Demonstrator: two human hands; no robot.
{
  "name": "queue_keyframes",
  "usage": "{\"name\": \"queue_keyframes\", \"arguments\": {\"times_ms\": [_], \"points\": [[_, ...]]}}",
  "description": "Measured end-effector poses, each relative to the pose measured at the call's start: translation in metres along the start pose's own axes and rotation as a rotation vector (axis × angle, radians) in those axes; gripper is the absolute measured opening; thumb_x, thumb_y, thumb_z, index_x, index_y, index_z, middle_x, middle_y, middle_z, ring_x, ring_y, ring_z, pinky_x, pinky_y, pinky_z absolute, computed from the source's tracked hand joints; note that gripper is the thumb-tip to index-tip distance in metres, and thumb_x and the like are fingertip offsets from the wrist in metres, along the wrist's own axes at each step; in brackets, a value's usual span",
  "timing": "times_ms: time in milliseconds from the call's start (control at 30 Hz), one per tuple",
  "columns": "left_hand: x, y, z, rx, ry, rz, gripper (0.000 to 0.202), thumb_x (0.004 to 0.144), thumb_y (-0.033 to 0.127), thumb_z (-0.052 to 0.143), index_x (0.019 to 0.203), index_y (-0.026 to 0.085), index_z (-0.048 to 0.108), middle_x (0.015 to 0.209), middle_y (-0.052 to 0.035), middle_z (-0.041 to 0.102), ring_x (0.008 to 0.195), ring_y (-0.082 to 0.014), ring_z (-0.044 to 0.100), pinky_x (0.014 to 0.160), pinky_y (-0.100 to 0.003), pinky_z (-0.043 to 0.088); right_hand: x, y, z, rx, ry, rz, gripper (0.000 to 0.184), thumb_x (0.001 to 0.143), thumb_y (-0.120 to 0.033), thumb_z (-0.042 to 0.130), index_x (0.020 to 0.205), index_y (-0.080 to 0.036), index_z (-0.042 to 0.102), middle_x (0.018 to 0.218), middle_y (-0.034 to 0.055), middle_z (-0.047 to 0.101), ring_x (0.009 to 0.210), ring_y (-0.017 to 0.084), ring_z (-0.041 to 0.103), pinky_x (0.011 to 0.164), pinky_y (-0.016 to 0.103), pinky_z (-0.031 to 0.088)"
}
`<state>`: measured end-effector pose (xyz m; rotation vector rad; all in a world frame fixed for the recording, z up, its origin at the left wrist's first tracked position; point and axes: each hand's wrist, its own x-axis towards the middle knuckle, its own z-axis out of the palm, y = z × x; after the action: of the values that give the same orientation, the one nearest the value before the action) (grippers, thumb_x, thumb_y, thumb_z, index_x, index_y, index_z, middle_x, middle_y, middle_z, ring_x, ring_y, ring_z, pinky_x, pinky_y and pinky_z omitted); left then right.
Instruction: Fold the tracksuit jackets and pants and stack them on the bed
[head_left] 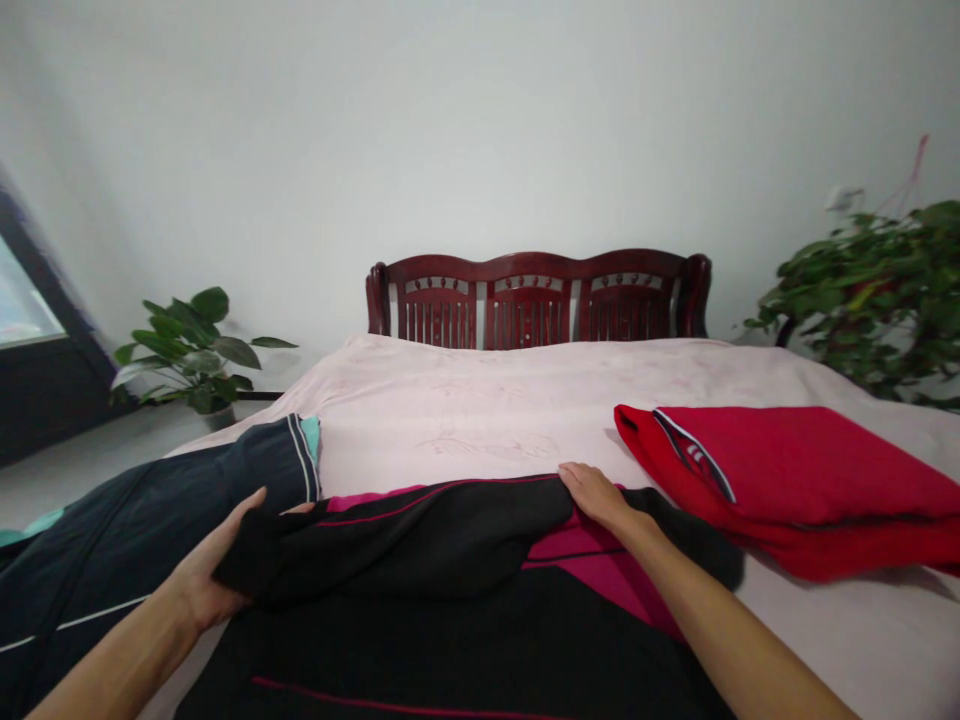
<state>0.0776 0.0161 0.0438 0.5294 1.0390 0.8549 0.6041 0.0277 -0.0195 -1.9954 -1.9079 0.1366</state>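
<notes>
A black long-sleeved top (450, 630) with magenta panels and piping lies before me on the bed, one sleeve folded across it. My left hand (217, 570) grips the cuff end of that sleeve, thumb above and fingers partly hidden under the cloth. At the far edge of the top, my right hand (596, 492) holds the fabric near the sleeve's other end, its fingers close together and the thumb out of sight. The near part of the garment runs out of view.
To the left lies a dark navy garment (187, 490) with white stripes. Folded red clothing (810, 470) sits on the right of the pink bedspread (480, 400). A wooden headboard (529, 300) stands behind, with potted plants (199, 345) on both sides.
</notes>
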Motion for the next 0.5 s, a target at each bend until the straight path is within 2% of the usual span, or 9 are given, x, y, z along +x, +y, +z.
{"name": "queue_keyframes", "arguments": {"times_ms": [67, 133, 267, 333, 400, 500], "points": [[-0.015, 0.005, -0.001, -0.053, 0.072, -0.029, 0.057, 0.083, 0.057, 0.053, 0.124, 0.019, 0.061, 0.100, -0.0118, 0.076, 0.111, -0.0366, 0.066, 0.093, -0.053, 0.054, -0.001, -0.002, -0.006, 0.003, 0.031, 0.034, 0.037, 0.091, -0.017, 0.036, 0.112, -0.017, 0.067, 0.119, 0.0116, 0.067, 0.113, 0.022, 0.058, 0.098, 0.033, 0.039], [-0.025, 0.005, -0.006, -0.007, 0.150, 0.001, 0.043, 0.086, 0.044, 0.054, 0.122, 0.022, 0.062, 0.100, -0.0084, 0.076, 0.105, -0.0337, 0.069, 0.086, -0.050, 0.057, -0.007, -0.008, -0.015, 0.011, 0.056, 0.042, 0.038, 0.083, -0.010, 0.041, 0.109, -0.017, 0.067, 0.117, 0.0102, 0.067, 0.111, 0.021, 0.058, 0.095, 0.031, 0.040], [-0.034, -0.007, -0.013, 0.158, 0.319, 0.117, 0.026, 0.080, 0.020, 0.060, 0.103, 0.031, 0.067, 0.077, 0.0028, 0.075, 0.077, -0.0245, 0.074, 0.062, -0.034, 0.061, -0.029, -0.025, -0.035, 0.021, 0.082, -0.005, 0.030, 0.072, -0.007, 0.046, 0.088, -0.022, 0.067, 0.097, 0.0054, 0.067, 0.093, 0.019, 0.059, 0.078, 0.027, 0.042], [-0.031, -0.008, -0.009, 0.172, 0.349, 0.184, 0.022, 0.077, 0.013, 0.063, 0.092, 0.029, 0.066, 0.069, 0.0047, 0.072, 0.064, -0.0199, 0.071, 0.055, -0.027, 0.059, -0.042, -0.032, -0.038, 0.016, 0.072, -0.079, 0.030, 0.071, -0.006, 0.047, 0.086, -0.023, 0.066, 0.095, 0.0046, 0.066, 0.093, 0.019, 0.058, 0.078, 0.028, 0.041], [-0.024, -0.005, 0.000, 0.137, 0.351, 0.265, 0.020, 0.075, 0.007, 0.064, 0.085, 0.024, 0.063, 0.069, 0.0042, 0.070, 0.054, -0.0157, 0.067, 0.049, -0.023, 0.057, -0.052, -0.036, -0.034, 0.019, 0.052, -0.213, 0.037, 0.067, -0.005, 0.047, 0.093, -0.023, 0.066, 0.102, 0.0047, 0.066, 0.100, 0.021, 0.056, 0.084, 0.030, 0.041], [-0.003, 0.002, 0.009, 0.103, 0.325, 0.379, 0.016, 0.079, 0.004, 0.060, 0.082, 0.020, 0.059, 0.068, 0.0024, 0.069, 0.051, -0.0132, 0.065, 0.048, -0.020, 0.055, -0.059, -0.034, -0.022, -0.004, 0.028, -0.376, 0.042, 0.066, -0.003, 0.046, 0.097, -0.023, 0.065, 0.102, 0.0055, 0.065, 0.102, 0.022, 0.056, 0.094, 0.034, 0.040]]}}
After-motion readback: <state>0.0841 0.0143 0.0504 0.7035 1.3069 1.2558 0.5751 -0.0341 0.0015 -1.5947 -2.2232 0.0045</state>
